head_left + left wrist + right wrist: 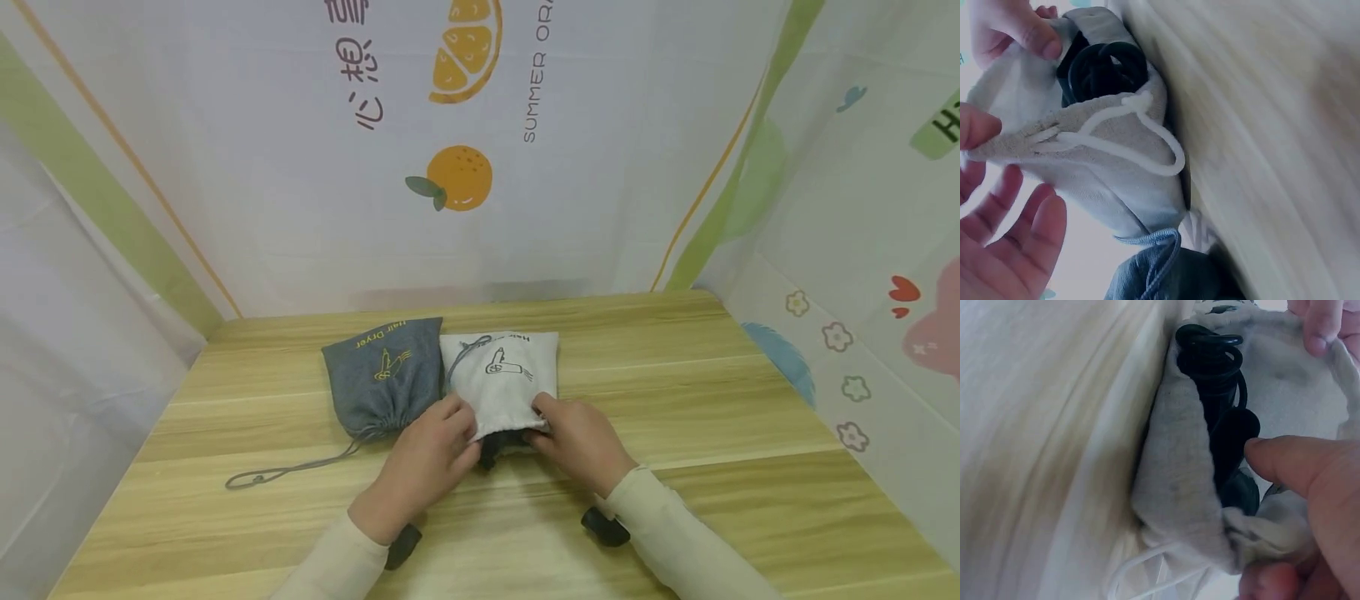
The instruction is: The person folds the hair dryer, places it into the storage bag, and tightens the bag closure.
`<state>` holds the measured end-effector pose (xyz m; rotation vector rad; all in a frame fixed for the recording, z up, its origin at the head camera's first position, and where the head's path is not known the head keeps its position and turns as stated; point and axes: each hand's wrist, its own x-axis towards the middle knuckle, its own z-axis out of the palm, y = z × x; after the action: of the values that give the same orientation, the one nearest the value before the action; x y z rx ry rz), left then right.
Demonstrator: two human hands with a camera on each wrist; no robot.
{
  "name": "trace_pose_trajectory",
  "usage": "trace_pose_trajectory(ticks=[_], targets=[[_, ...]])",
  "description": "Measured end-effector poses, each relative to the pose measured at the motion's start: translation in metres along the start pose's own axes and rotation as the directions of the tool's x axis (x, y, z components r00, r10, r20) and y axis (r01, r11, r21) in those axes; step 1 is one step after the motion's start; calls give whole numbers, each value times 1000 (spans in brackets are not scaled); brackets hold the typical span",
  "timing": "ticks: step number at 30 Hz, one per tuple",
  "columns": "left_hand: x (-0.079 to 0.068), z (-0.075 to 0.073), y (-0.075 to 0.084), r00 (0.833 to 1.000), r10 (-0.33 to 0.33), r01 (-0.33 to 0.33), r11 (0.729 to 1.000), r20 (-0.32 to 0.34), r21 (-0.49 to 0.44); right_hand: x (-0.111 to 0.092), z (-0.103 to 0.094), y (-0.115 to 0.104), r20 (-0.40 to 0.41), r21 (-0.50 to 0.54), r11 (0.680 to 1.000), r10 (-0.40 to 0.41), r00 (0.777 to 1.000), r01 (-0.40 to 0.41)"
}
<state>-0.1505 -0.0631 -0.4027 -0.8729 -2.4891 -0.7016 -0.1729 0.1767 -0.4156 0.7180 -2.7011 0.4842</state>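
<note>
A white drawstring bag (502, 392) printed with a hair dryer lies on the table, its mouth spread toward me. My left hand (427, 458) pinches the left edge of the mouth between thumb and forefinger. At the right edge my right hand (585, 442) grips the rim, its thumb (1285, 459) inside against something black. A coiled black cord (1110, 72) sits within the mouth; whatever lies deeper is hidden. The bag's white drawstring (1160, 169) hangs loose in a loop. Left of it lies a grey drawstring bag (390, 375) with a yellow hair dryer print.
The grey bag's long cord (292, 472) trails left across the wooden table (247, 400). Part of a grey cord (468, 350) rests on the white bag. Printed cloth (300, 208) hangs behind the table and along both sides.
</note>
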Motion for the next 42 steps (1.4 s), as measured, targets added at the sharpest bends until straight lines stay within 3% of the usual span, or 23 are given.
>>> trace_pose_trajectory(ticks=[3, 7, 12, 17, 25, 33, 42], targets=[[-2, 0, -1, 998, 36, -36, 999, 45, 9, 0, -2, -1, 20, -15, 1000, -13, 1000, 14], [-6, -1, -3, 988, 35, -40, 999, 150, 32, -1, -3, -1, 56, -25, 1000, -14, 998, 16], [-9, 0, -3, 968, -40, 22, 997, 249, 74, -2, -3, 1, 77, -10, 1000, -8, 997, 9], [-8, 2, 1, 949, -124, 96, 989, 290, 110, -2, -4, 3, 114, -9, 1000, 20, 993, -19], [-5, 9, 3, 939, -214, 172, 970, 268, 171, 3, 0, 7, 145, -7, 999, 34, 989, -34], [-1, 13, 0, 944, -234, 198, 966, 234, 168, 4, 5, 9, 139, -12, 998, 61, 988, -60], [4, 13, 4, 940, -286, 239, 942, 187, 237, 8, 5, 5, 156, -23, 997, 74, 985, -72]])
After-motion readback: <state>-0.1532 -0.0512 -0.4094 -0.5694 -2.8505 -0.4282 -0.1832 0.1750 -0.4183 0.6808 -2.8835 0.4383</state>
